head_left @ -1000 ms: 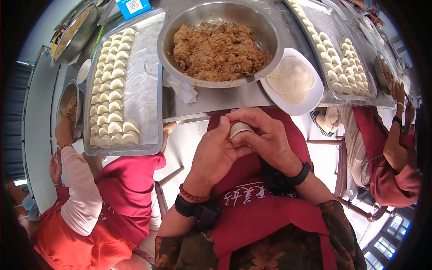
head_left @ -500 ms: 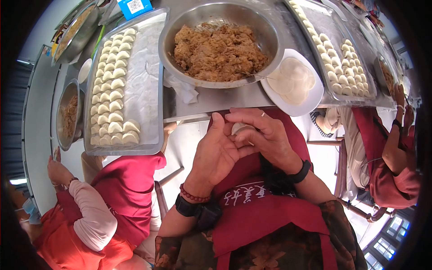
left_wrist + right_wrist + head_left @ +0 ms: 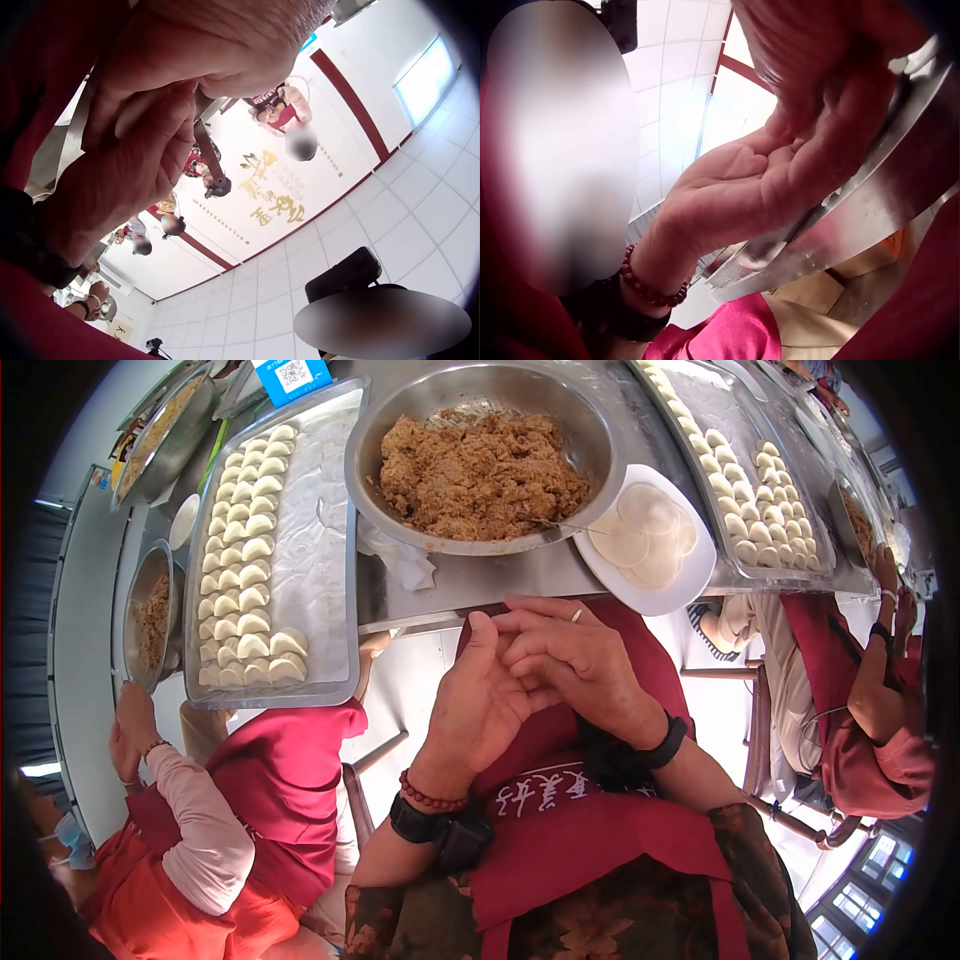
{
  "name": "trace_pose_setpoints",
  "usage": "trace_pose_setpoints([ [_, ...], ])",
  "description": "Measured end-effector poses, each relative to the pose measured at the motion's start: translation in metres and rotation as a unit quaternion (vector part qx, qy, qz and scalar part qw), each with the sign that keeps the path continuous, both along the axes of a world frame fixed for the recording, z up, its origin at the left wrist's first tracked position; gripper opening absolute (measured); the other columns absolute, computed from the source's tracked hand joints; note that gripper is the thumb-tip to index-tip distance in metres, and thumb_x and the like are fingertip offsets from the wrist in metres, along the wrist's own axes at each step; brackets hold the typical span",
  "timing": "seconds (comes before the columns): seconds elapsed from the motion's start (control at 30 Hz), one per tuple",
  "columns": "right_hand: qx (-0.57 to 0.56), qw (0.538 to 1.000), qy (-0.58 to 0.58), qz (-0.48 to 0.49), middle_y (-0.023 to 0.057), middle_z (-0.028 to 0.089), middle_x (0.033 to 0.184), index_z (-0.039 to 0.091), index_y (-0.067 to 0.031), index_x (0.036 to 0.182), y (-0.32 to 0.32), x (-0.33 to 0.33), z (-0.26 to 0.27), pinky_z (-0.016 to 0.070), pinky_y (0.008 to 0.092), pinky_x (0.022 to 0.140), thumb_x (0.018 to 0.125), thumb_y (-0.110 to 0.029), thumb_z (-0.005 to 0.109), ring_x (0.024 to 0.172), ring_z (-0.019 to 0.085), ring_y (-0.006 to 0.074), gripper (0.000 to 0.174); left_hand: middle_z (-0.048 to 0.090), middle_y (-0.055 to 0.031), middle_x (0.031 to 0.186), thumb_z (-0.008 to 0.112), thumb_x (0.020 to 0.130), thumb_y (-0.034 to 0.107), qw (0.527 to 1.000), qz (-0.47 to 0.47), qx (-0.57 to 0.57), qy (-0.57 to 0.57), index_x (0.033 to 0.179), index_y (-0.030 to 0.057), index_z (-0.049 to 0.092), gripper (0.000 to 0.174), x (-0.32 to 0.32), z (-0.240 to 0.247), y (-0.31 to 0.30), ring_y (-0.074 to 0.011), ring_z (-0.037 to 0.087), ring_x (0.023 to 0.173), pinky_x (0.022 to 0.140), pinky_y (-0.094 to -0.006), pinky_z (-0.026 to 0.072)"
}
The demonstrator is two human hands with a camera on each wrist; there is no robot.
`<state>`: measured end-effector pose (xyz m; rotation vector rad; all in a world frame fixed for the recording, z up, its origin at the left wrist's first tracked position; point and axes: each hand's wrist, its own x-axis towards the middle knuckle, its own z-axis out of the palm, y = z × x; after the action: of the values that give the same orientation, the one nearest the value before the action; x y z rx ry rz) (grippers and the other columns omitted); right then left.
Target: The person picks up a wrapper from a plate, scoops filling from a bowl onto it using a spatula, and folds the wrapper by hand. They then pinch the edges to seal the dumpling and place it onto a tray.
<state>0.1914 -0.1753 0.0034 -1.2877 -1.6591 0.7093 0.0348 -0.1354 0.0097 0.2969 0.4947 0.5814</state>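
Observation:
Over the lap, just in front of the table edge, my two hands meet around one dumpling. The left hand [image 3: 478,695] cups it from the left with its thumb pointing up. From the other side, the right hand [image 3: 595,670] pinches it, fingers folded across. In the head view the right fingers hide the dumpling; a pale bit of the dumpling [image 3: 140,110] shows between the hands in the left wrist view. Beyond the hands stands a steel bowl [image 3: 607,490] of brown filling [image 3: 485,475]. A white plate [image 3: 690,585] beside it bears round dough wrappers [image 3: 655,530].
A metal tray [image 3: 325,550] at left holds rows of finished dumplings [image 3: 240,550]; another tray [image 3: 745,420] at right holds more. Crumpled paper [image 3: 400,565] lies near the bowl. Seated close on the left is another person [image 3: 210,830]; one more [image 3: 850,700] sits at right.
My right fingers have shifted over the dumpling, which showed earlier and is now covered in the head view. The person at left has drawn a hand back from their bowl.

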Motion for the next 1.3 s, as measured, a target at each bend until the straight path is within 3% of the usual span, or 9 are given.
trace_pose_setpoints([
  [0.13, -0.008, 0.999, 0.043, -0.012, 0.0064, 0.07, 0.114, 0.069, -0.0103, 0.103, 0.0004, 0.0022, 0.0044, 0.0456, 0.0393, 0.1, 0.08, -0.006, 0.07, 0.122, 0.058, 0.0325, 0.024, 0.057, -0.0156, 0.127, 0.02, 0.106, 0.052, 1.0, 0.015, -0.006, -0.008, 0.132, 0.0033, 0.046, 0.061, -0.0027, -0.0015, -0.0007, -0.0269, 0.06, 0.116, 0.1, -0.0483, 0.0501],
  [0.43, 0.034, 0.999, -0.027, -0.009, 0.0069, 0.071, 0.113, 0.072, -0.0108, 0.103, 0.0014, -0.0012, 0.0013, 0.0454, 0.0404, 0.101, 0.078, -0.01, 0.074, 0.122, 0.059, 0.0312, 0.025, 0.057, -0.0165, 0.13, 0.018, 0.106, 0.053, 1.0, 0.007, -0.013, 0.001, 0.134, 0.0027, 0.045, 0.063, 0.0012, 0.0002, -0.0022, -0.0277, 0.057, 0.12, 0.104, -0.0499, 0.0468],
  [0.53, -0.003, 0.999, 0.049, -0.008, 0.0072, 0.071, 0.113, 0.073, -0.0104, 0.102, 0.0004, -0.0004, 0.0078, 0.0452, 0.0401, 0.101, 0.078, -0.011, 0.075, 0.122, 0.059, 0.0308, 0.025, 0.056, -0.0163, 0.13, 0.018, 0.105, 0.053, 0.999, 0.027, -0.014, -0.026, 0.134, 0.0018, 0.045, 0.065, -0.0004, 0.0013, -0.0026, -0.0277, 0.056, 0.121, 0.105, -0.0496, 0.0461],
  [0.73, 0.004, 0.996, 0.086, -0.011, 0.0072, 0.073, 0.108, 0.073, -0.0089, 0.101, -0.0003, -0.0003, 0.0006, 0.0454, 0.0398, 0.101, 0.078, -0.008, 0.074, 0.122, 0.06, 0.0299, 0.023, 0.057, -0.0159, 0.131, 0.019, 0.106, 0.052, 0.998, 0.023, 0.0, -0.062, 0.135, 0.0018, 0.044, 0.064, 0.0001, 0.0017, -0.0033, -0.0281, 0.056, 0.122, 0.105, -0.0495, 0.0454],
  [0.87, 0.03, 0.999, 0.026, -0.015, 0.0071, 0.073, 0.108, 0.073, -0.0097, 0.103, 0.0009, 0.0018, 0.0001, 0.0464, 0.0384, 0.1, 0.079, -0.008, 0.074, 0.123, 0.06, 0.0294, 0.025, 0.056, -0.0157, 0.132, 0.019, 0.107, 0.05, 0.998, 0.035, -0.029, -0.054, 0.135, 0.0025, 0.044, 0.061, 0.0026, 0.0026, -0.0047, -0.0282, 0.056, 0.123, 0.106, -0.0494, 0.0447],
  [0.93, 0.038, 0.999, 0.015, -0.012, 0.0071, 0.073, 0.108, 0.074, -0.01, 0.103, 0.0016, 0.0018, 0.0008, 0.0466, 0.0376, 0.1, 0.079, -0.008, 0.074, 0.123, 0.059, 0.0293, 0.024, 0.056, -0.0154, 0.132, 0.02, 0.107, 0.05, 0.996, 0.036, -0.011, -0.075, 0.135, 0.0026, 0.045, 0.06, 0.0005, -0.0028, -0.0051, -0.028, 0.055, 0.123, 0.106, -0.0493, 0.0441],
  [1.03, -0.023, 0.991, 0.119, -0.056, 0.0068, 0.073, 0.109, 0.074, -0.01, 0.102, -0.0012, -0.0042, 0.0062, 0.0457, 0.0375, 0.101, 0.08, -0.007, 0.074, 0.124, 0.059, 0.0295, 0.022, 0.054, -0.0155, 0.133, 0.021, 0.106, 0.05, 0.994, 0.067, -0.024, -0.082, 0.135, -0.0012, 0.043, 0.063, -0.0004, 0.0, -0.0052, -0.0277, 0.055, 0.122, 0.107, -0.0487, 0.0436],
  [1.27, 0.018, 0.994, 0.101, -0.031, 0.0062, 0.074, 0.107, 0.074, -0.0089, 0.099, -0.0003, 0.0012, 0.0005, 0.0438, 0.0377, 0.103, 0.083, -0.007, 0.072, 0.126, 0.057, 0.03, 0.016, 0.057, -0.0141, 0.127, 0.03, 0.107, 0.044, 0.989, 0.094, -0.032, -0.113, 0.133, -0.0037, 0.046, 0.056, 0.0018, -0.0044, -0.0088, -0.0273, 0.057, 0.119, 0.108, -0.0484, 0.0442],
  [1.3, 0.016, 0.996, 0.084, -0.028, 0.0062, 0.074, 0.106, 0.074, -0.0087, 0.098, -0.0007, 0.0033, 0.004, 0.0438, 0.0376, 0.103, 0.083, -0.007, 0.072, 0.126, 0.057, 0.0301, 0.015, 0.058, -0.0139, 0.125, 0.032, 0.107, 0.041, 0.995, 0.079, -0.014, -0.064, 0.131, -0.0038, 0.048, 0.053, 0.0016, -0.0011, -0.0088, -0.0266, 0.058, 0.117, 0.107, -0.0479, 0.0454],
])
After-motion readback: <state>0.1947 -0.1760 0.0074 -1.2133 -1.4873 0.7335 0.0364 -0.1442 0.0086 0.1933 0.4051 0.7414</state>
